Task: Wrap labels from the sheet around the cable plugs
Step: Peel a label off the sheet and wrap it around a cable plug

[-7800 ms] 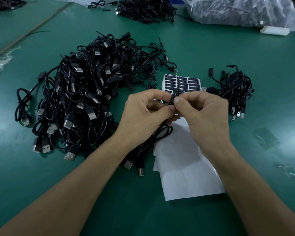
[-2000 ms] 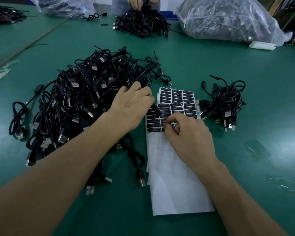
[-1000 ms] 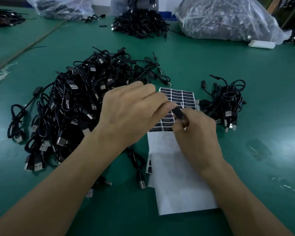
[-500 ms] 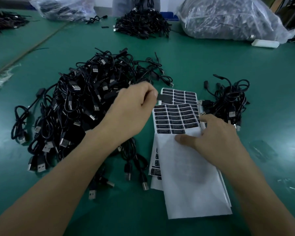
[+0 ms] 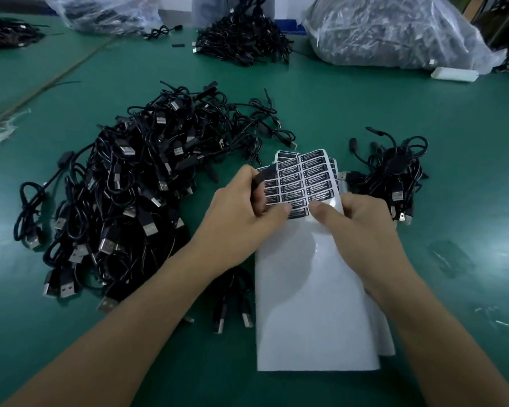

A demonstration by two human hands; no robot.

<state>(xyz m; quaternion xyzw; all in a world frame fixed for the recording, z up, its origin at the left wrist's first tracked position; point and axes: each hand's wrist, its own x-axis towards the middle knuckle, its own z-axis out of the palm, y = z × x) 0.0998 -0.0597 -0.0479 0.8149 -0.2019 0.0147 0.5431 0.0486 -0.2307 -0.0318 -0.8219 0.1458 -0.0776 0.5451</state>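
Sheet: label sheet held up off the table, its labelled upper part curled toward us.
Left hand: left hand pinches the sheet's left edge, curled over something dark; plug or label, we cannot tell.
Right hand: right hand grips the lowest label row, thumb in front.
Plugs: cable pile left, small bundle right.
Technique: we'd bend the backing back and lift one label by its corner.
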